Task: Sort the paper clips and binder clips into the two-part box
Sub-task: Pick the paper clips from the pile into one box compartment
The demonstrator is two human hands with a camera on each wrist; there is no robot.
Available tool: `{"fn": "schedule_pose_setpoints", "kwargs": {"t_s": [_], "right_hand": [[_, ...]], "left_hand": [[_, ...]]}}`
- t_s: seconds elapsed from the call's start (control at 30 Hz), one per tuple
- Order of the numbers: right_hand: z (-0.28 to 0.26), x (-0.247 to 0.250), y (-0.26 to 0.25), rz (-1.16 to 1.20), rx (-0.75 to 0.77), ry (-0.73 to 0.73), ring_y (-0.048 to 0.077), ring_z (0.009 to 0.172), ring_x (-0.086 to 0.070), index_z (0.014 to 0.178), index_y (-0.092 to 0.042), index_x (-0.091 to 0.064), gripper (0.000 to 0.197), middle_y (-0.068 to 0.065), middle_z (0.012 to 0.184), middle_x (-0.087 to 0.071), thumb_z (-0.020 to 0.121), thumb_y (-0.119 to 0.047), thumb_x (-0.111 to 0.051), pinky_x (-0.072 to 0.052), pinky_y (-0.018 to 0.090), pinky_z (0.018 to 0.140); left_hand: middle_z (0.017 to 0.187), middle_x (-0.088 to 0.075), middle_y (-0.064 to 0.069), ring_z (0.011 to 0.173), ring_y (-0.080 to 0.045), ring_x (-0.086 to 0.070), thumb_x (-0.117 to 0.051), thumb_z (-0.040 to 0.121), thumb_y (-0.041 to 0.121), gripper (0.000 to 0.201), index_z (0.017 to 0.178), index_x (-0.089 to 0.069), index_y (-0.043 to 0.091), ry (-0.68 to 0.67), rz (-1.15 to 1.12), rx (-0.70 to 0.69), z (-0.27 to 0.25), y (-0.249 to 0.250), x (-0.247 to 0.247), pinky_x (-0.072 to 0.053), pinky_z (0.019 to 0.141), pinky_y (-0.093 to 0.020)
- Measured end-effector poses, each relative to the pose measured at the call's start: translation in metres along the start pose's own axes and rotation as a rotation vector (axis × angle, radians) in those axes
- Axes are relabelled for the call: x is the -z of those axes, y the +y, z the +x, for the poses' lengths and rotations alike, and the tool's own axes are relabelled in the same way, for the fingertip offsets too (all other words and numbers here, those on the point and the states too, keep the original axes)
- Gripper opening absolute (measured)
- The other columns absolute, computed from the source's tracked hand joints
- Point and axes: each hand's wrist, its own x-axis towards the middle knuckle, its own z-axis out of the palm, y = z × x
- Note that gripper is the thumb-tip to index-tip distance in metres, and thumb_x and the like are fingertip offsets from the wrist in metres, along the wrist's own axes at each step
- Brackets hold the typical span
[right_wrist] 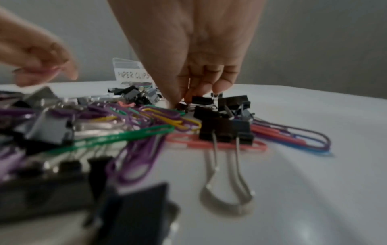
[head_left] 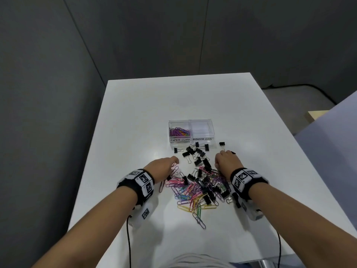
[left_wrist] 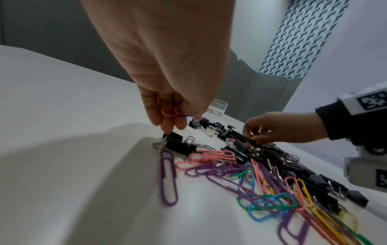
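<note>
Nearest on the white table (head_left: 135,117) lies a tangle of coloured wire paper clips (head_left: 190,192) and black binder clips (head_left: 199,151). The left hand (head_left: 162,167) pinches pink paper clips (left_wrist: 170,111); the right hand (head_left: 227,161) curls onto a binder clip (left_wrist: 249,140). Beyond them stands the clear two-part box (head_left: 191,133), paper clips in its left half.

black binder clips (head_left: 197,151), seemingly pink paper clip (left_wrist: 170,111)

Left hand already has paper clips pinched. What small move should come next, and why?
Probably carry the left hand to the box and drop its pinched pink and purple paper clips into the compartment labelled PAPER CLIPS, where coloured clips already lie. The fingers look full.
</note>
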Motion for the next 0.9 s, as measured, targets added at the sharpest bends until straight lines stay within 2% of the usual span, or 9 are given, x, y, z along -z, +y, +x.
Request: {"fn": "schedule_pose_setpoints", "kwargs": {"t_s": [0.13,0.23,0.37,0.43,0.5,0.57,0.67,0.8,0.9], "right_hand": [[0.002,0.011,0.0,0.047,0.098,0.077,0.024,0.115,-0.046,0.111,-0.011,-0.056,0.023,0.006,0.124,-0.052,0.095,-0.024,-0.046,-0.038,0.035,0.098],[0.003,0.032,-0.002,0.291,0.089,0.187,0.023,0.103,-0.053,0.101,-0.011,-0.057,0.015,0.005,0.112,-0.058,0.095,-0.022,-0.049,-0.04,0.033,0.091],[0.007,0.052,0.005,0.717,-0.044,0.158,0.025,0.078,-0.056,0.087,-0.014,-0.047,0.007,0.006,0.085,-0.062,0.093,-0.017,-0.05,-0.046,0.036,0.074],[0.007,0.054,0.009,0.831,-0.066,0.146,0.023,0.077,-0.058,0.082,-0.016,-0.044,0.012,0.005,0.086,-0.065,0.094,-0.014,-0.047,-0.047,0.036,0.073],[0.005,0.053,0.011,0.871,-0.076,0.137,0.021,0.078,-0.059,0.078,-0.018,-0.04,0.019,0.006,0.088,-0.066,0.095,-0.011,-0.045,-0.045,0.028,0.068],[0.003,0.05,0.012,0.869,-0.073,0.11,0.022,0.078,-0.059,0.081,-0.015,-0.04,0.015,0.008,0.089,-0.066,0.095,-0.01,-0.043,-0.043,0.025,0.065],[0.001,0.046,0.012,0.898,-0.076,0.056,0.022,0.075,-0.057,0.083,-0.013,-0.039,0.015,0.008,0.086,-0.065,0.097,-0.012,-0.04,-0.046,0.032,0.073],[0.0,0.044,0.013,1.038,-0.139,0.028,0.019,0.054,-0.053,0.083,-0.015,-0.036,0.016,0.008,0.07,-0.062,0.099,-0.012,-0.033,-0.041,0.025,0.055],[0.002,0.041,0.015,0.894,-0.164,-0.024,0.016,0.053,-0.045,0.1,-0.014,-0.039,0.006,0.001,0.063,-0.053,0.1,-0.016,-0.033,-0.039,0.026,0.055]], "left_hand": [[0.118,-0.058,-0.012,0.091,-0.023,-0.051,-0.037,0.092,0.002,0.031,0.12,-0.046,0.011,-0.009,-0.03,0.046,-0.003,-0.007,0.003,-0.037,0.075,-0.029],[0.115,-0.058,-0.013,0.085,-0.019,-0.044,-0.041,0.091,0.009,0.023,0.112,-0.049,0.007,-0.011,-0.047,0.034,-0.005,-0.007,0.006,-0.032,0.074,-0.026],[0.117,-0.056,-0.007,0.094,-0.022,-0.054,-0.054,0.088,0.036,0.037,0.118,-0.049,0.014,-0.064,0.095,-0.047,-0.005,0.0,0.007,-0.041,0.08,-0.03],[0.12,-0.055,-0.006,0.102,-0.025,-0.057,-0.058,0.087,0.04,0.042,0.121,-0.049,0.017,-0.108,0.179,-0.099,-0.002,0.007,0.003,-0.043,0.083,-0.031],[0.121,-0.054,-0.006,0.105,-0.026,-0.057,-0.058,0.088,0.036,0.039,0.122,-0.052,0.017,-0.13,0.236,-0.143,0.002,0.013,-0.001,-0.043,0.083,-0.031],[0.121,-0.054,-0.007,0.105,-0.026,-0.058,-0.055,0.091,0.032,0.034,0.12,-0.055,0.016,-0.132,0.252,-0.159,0.007,0.017,-0.003,-0.042,0.08,-0.03],[0.118,-0.054,-0.008,0.101,-0.027,-0.059,-0.052,0.093,0.032,0.03,0.116,-0.056,0.013,-0.106,0.263,-0.157,0.013,0.019,-0.001,-0.043,0.079,-0.031],[0.105,-0.057,-0.008,0.086,-0.025,-0.055,-0.049,0.094,0.026,0.018,0.101,-0.053,0.011,-0.033,0.22,-0.156,0.022,0.021,0.001,-0.038,0.069,-0.028],[0.098,-0.059,-0.007,0.085,-0.022,-0.053,-0.047,0.095,0.024,0.009,0.096,-0.049,0.015,-0.011,0.178,-0.139,0.025,0.023,0.005,-0.04,0.07,-0.029]]}}
